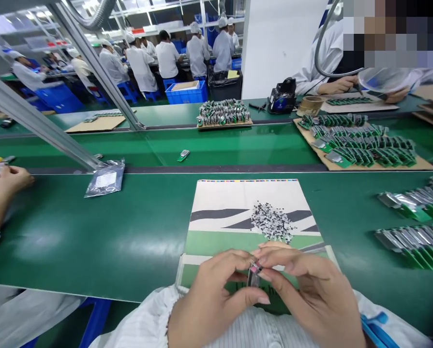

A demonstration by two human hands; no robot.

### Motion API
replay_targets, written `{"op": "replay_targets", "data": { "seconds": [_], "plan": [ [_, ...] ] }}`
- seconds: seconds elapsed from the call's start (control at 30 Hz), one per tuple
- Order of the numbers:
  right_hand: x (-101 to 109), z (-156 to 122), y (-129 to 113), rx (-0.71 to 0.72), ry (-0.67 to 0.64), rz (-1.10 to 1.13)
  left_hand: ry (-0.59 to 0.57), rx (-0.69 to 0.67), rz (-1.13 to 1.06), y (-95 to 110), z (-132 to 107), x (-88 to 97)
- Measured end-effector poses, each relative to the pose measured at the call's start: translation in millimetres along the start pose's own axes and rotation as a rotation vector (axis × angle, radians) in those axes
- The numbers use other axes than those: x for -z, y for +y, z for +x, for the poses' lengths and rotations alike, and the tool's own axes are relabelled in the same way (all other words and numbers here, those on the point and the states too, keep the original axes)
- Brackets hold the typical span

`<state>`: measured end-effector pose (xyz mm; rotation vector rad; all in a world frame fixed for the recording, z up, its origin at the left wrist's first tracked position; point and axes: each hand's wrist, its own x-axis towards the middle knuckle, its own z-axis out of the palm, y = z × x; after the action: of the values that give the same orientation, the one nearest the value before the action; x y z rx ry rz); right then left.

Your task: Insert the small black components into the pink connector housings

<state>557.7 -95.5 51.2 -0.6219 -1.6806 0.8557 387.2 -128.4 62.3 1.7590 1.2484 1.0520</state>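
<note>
My left hand pinches a small electronic module with a dark, shiny casing and a pinkish spot near its top. The fingertips of my right hand close on the same module from the other side; fingers hide much of it. Both hands are over a printed sheet with white, green and dark bands. Just beyond my fingers, a heap of tiny black-and-silver parts lies on that sheet.
To the right stand rows of green circuit boards. Further back, a cardboard tray carries more boards. One board lies on the green belt. A plastic bag lies at left, near a co-worker's hand. A metal post slants across the left.
</note>
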Motion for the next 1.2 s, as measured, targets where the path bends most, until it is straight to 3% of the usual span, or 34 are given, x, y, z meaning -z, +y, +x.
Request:
{"op": "replay_targets", "data": {
  "seconds": [0.3, 0.67, 0.77, 0.97, 1.03, 1.1, 1.2],
  "plan": [
    [5.0, 7.2, -5.5, 0.059, -0.023, -0.120, 0.024, -0.177, 0.199, 2.3, 1.3, -1.1],
    [10.0, 16.2, -16.1, 0.077, -0.068, -0.390, 0.027, -0.299, 0.387, -3.6, -2.6, -2.3],
    [14.1, 13.6, -9.5, -0.001, -0.091, -0.301, -0.017, -0.230, 0.263, -3.6, 2.2, 0.1],
    [23.3, 4.8, 11.7, -0.185, -0.264, -0.219, -0.101, 0.199, -0.296, -10.7, 14.5, 1.8],
    [24.0, 2.7, 16.4, -0.212, -0.271, -0.225, -0.155, 0.260, -0.404, -17.1, 20.8, -0.2],
    [26.5, 2.4, 20.6, -0.231, -0.266, -0.218, -0.216, 0.259, -0.391, -25.2, 34.5, -0.4],
    [40.4, 7.0, 32.9, -0.258, -0.235, -0.324, -0.221, 0.188, -0.045, -42.2, 76.1, 9.5]
  ]
}}
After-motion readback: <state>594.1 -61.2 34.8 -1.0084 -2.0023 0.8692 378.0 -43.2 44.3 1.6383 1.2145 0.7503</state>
